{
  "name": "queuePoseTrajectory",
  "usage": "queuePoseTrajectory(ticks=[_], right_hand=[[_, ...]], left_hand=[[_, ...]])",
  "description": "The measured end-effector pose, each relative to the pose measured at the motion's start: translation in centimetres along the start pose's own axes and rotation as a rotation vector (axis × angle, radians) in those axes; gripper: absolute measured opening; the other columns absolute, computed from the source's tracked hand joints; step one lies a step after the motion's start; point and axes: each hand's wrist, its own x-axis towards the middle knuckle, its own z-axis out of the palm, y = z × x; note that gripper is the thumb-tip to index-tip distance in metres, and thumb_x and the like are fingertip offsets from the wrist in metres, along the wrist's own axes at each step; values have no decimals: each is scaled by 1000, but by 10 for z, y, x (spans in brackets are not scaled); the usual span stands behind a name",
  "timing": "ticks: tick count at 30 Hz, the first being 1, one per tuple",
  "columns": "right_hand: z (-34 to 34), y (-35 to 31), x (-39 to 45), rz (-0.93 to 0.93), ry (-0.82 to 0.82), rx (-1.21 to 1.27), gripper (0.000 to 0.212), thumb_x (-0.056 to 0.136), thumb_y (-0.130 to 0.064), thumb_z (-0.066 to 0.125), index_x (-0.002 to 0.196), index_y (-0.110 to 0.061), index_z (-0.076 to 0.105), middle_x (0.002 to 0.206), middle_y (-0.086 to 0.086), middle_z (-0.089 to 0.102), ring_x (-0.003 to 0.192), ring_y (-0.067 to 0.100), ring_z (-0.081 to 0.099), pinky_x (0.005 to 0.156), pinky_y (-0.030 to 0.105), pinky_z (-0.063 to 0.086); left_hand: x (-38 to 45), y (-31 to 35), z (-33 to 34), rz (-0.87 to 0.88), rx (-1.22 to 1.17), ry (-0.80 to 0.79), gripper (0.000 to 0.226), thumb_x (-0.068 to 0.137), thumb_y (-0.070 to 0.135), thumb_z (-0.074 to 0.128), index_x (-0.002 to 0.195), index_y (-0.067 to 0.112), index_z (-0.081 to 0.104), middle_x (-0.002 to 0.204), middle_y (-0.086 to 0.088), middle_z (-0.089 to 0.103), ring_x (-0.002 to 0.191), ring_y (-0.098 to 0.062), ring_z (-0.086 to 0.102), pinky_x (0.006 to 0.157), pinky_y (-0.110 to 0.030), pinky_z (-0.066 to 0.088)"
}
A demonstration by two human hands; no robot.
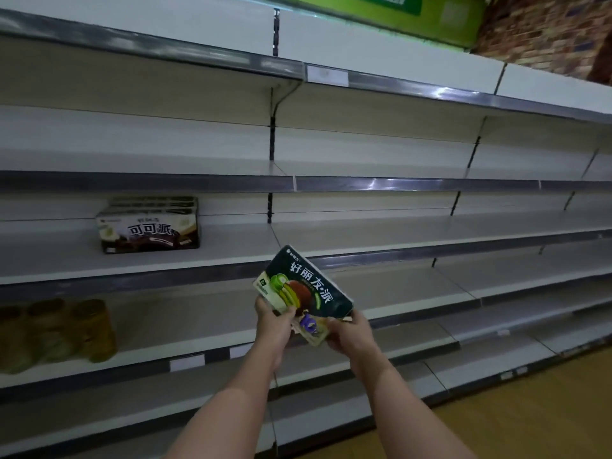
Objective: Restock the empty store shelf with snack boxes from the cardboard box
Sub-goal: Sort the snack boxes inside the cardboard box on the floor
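A tilted green snack box (303, 289) is gripped by the left hand (273, 326) and right hand (351, 336), near the shelf (231, 263).

Blurred jars (56, 332) are cut off at the left edge; price labels (187, 362) unreadable.

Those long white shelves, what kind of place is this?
Most likely a shop aisle being restocked. Long white metal shelves with grey price-label rails run in tiers, mostly bare. A dark printed snack box sits on one, and both hands hold a dark green snack box up toward them.
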Motion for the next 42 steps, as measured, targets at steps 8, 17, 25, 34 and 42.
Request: queuePoseTrajectory(ticks=[8, 17, 25, 34, 42], right_hand=[[21, -23, 57, -90, -75, -162, 27, 92, 0, 55, 114, -10, 45, 101, 8, 60, 84, 18, 63, 61, 23, 51], [63, -54, 146, -423, 21, -391, 10, 87, -9, 64, 89, -10, 54, 94, 10, 64, 85, 23, 64, 65, 32, 52], [95, -72, 210, -485, -83, -630, 31, 93, -26, 57, 123, -16, 56, 87, 7, 63, 79, 21, 62, 67, 34, 50], [145, -79, 269, -399, -160, -472, 33, 88, -16, 61, 118, -10, 49, 109, 7, 60, 97, 21, 56, 78, 31, 44], [200, -71, 336, -351, -120, -373, 26, 86, -12, 63, 106, -10, 47, 109, 11, 62, 100, 26, 57, 80, 31, 43]], left_hand=[[46, 38, -51, 183, 390, 190, 44, 91, 13, 61, 133, 20, 48, 135, -5, 49, 118, -24, 50, 93, -35, 43], [114, 64, -47, 209, 342, 247, 46, 87, 7, 64, 126, 15, 41, 118, -8, 57, 103, -23, 54, 89, -35, 45], [169, 77, -48, 170, 390, 357, 62, 86, 8, 64, 141, 21, 38, 135, -8, 48, 120, -28, 50, 100, -42, 44], [241, 94, -67, 148, 363, 355, 51, 87, 0, 57, 135, 12, 44, 110, -9, 55, 97, -22, 51, 81, -30, 42], [313, 101, -91, 204, 294, 292, 81, 82, 1, 59, 150, 27, 22, 139, -10, 45, 119, -31, 50, 92, -38, 48]])
